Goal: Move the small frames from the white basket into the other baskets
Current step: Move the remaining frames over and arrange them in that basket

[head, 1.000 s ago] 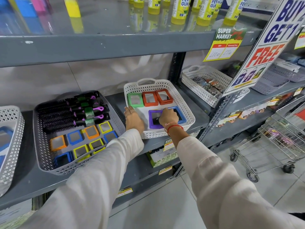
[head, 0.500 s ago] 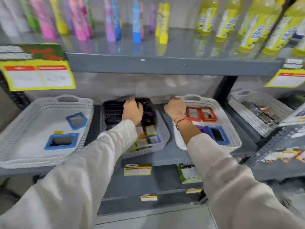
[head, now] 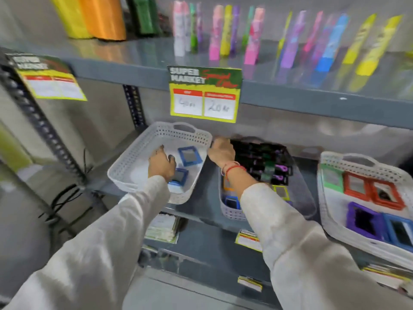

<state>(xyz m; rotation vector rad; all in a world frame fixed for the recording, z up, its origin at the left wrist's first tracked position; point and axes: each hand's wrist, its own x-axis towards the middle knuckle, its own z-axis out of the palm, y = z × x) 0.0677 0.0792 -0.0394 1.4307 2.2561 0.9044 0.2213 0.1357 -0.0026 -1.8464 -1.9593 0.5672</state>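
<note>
Head view, store shelving. Three baskets on the mid shelf (head: 201,211).

- L basket (head: 134,162) (white, perforated): holds two blue frames. One blue frame (head: 190,155) lies flat near the far wall. Second blue frame (head: 178,179) sits under/against the left hand (head: 161,165).
- Left hand: inside the L basket, palm down, fingers curled over the near blue frame. Contact looks likely; a firm grip vs. resting touch cannot be told due to blur.
- Centre basket (head: 230,212) (grey): black brushes (head: 261,162) at the back, small frames at the front, incl. yellow frame (head: 281,191) and blue frame (head: 232,201). Partly hidden by the right forearm.
- Right hand (head: 221,151): at the centre basket's far-left corner, fingers bent over the rim area. Whether it holds anything cannot be told. Red thread band on the wrist.
- R basket (head: 366,162) (white, source): holds green frame (head: 333,178), two red frames (head: 356,184), purple frame (head: 363,220), and a blue frame (head: 400,229) at the img edge.
- Price sign (head: 204,93) hangs from the upper shelf edge above the L basket.
</note>
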